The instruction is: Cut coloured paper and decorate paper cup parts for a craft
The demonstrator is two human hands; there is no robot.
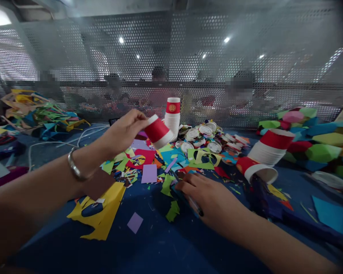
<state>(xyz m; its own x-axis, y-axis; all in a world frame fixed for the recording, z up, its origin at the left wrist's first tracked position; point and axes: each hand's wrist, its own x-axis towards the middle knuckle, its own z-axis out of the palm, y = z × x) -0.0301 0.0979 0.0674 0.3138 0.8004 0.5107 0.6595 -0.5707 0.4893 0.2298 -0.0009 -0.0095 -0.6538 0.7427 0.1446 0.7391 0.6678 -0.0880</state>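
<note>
My left hand (131,123), with a silver bangle on its wrist, grips a red and white paper cup (157,131). The cup is tilted in the air above the paper scraps. Low over the table, my right hand (201,192) is closed around a slim dark pen (194,205), partly hidden by the fingers. Behind the held cup stands a tall stack of paper cups (173,120), the top one red with a gold emblem. Cut coloured paper scraps (141,158) lie between and beyond my hands.
Round white-rimmed pieces (205,131) are heaped at the back. On the right are more stacked cups (270,146), a cup on its side (258,171) and colourful faceted paper shapes (322,152). A paper pile (40,110) and white cables (80,137) lie left. A perforated metal screen (137,68) stands behind.
</note>
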